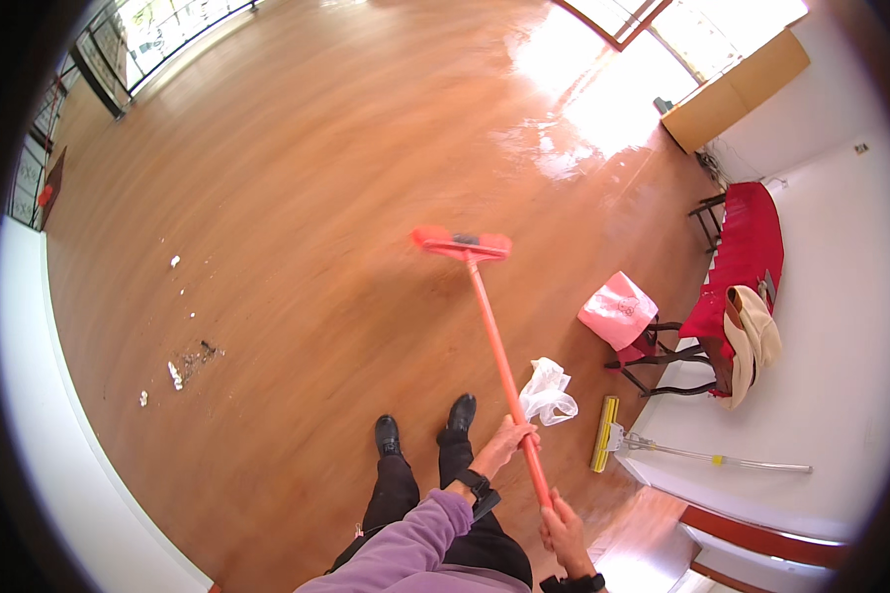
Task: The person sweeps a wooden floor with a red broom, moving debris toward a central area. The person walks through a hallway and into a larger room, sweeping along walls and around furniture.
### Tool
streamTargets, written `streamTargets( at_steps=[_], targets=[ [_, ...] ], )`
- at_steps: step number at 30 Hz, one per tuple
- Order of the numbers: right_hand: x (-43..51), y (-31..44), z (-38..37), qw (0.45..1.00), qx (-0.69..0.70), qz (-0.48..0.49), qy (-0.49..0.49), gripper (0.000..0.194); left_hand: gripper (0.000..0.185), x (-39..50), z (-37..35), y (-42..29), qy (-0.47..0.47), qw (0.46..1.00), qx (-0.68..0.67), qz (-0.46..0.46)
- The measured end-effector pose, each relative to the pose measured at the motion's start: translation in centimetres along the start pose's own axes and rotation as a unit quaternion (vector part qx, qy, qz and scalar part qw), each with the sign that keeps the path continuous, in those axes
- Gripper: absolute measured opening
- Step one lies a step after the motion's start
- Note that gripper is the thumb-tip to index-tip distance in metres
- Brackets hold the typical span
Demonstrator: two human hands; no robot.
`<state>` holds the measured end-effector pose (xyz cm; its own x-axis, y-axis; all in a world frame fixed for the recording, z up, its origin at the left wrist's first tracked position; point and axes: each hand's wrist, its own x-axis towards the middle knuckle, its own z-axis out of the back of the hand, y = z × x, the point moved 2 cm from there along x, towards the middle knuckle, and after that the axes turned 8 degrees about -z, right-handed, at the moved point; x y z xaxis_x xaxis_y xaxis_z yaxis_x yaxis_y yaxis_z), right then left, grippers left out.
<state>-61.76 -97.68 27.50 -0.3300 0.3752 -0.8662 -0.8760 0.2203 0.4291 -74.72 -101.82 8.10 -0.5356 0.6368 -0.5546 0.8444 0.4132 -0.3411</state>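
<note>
Both my hands grip the orange-red pole of a long-handled broom or floor scraper (495, 337). My left hand (506, 446) wraps the middle of the pole, and my right hand (564, 528) holds it lower, near its end. The red head (466, 247) points away from me, a little blurred; I cannot tell if it touches the floor. A crumpled white plastic bag (547, 391) lies on the wood-look floor (304, 296), just right of the pole. To the left are dark dirt (202, 354) and scraps of white litter (175, 376).
A yellow sponge mop (605, 436) leans by the right wall (771, 493). Near it are a pink bag (619, 307), a red-draped bench (750, 244) and a beige garment (753, 330). A cardboard-coloured box (738, 89) stands farther back; a black railing (104, 81) is far left.
</note>
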Motion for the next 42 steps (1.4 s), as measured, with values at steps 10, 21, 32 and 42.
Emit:
streamTargets(
  at_steps=[10,21,32,42],
  targets=[
    [24.2,11.5,3.7,0.990,0.108,0.087,0.018,0.036,0.045,5.9,-1.5,-1.2,-0.097,0.994,0.045,0.038],
    [6.4,0.8,11.3,0.996,-0.062,0.052,0.049,0.045,0.044,9.1,-1.4,4.4,-0.175,0.979,0.081,0.064],
    [1.8,11.4,27.6,0.954,-0.272,0.103,-0.074,0.036,0.016,13.0,-12.4,7.7,-0.081,0.991,-0.089,0.055],
    [0.5,22.7,23.4,0.834,-0.469,0.290,0.018,0.035,0.020,14.1,-14.9,4.7,-0.012,0.984,-0.168,0.051]
  ],
)
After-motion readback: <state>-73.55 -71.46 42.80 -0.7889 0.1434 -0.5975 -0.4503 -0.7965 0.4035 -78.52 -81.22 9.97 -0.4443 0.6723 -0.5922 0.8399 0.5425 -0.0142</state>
